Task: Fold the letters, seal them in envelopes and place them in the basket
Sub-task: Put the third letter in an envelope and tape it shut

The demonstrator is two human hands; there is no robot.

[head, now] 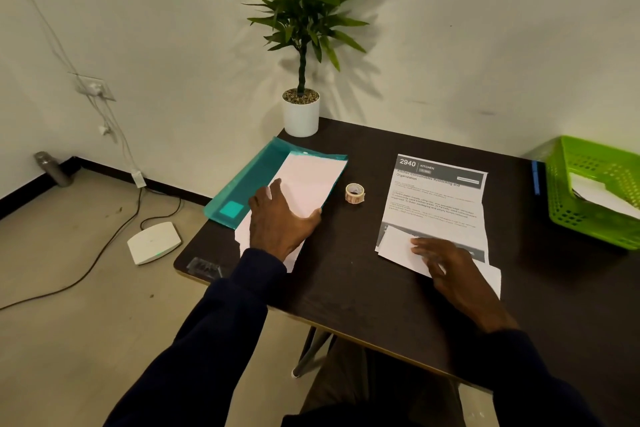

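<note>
We see the printed letter (436, 204) lying flat near the table's (346, 288) right edge, its near end folding under our open right hand (446, 263); our open left hand (280, 222) presses white envelopes (308, 184) at the left edge.

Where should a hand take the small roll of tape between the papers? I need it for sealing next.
Pinch the tape roll across its outer rim from above. It lies flat on the table with its hole facing up and clear space all round, so thumb and finger can straddle it. The left hand looks nearer.
</note>
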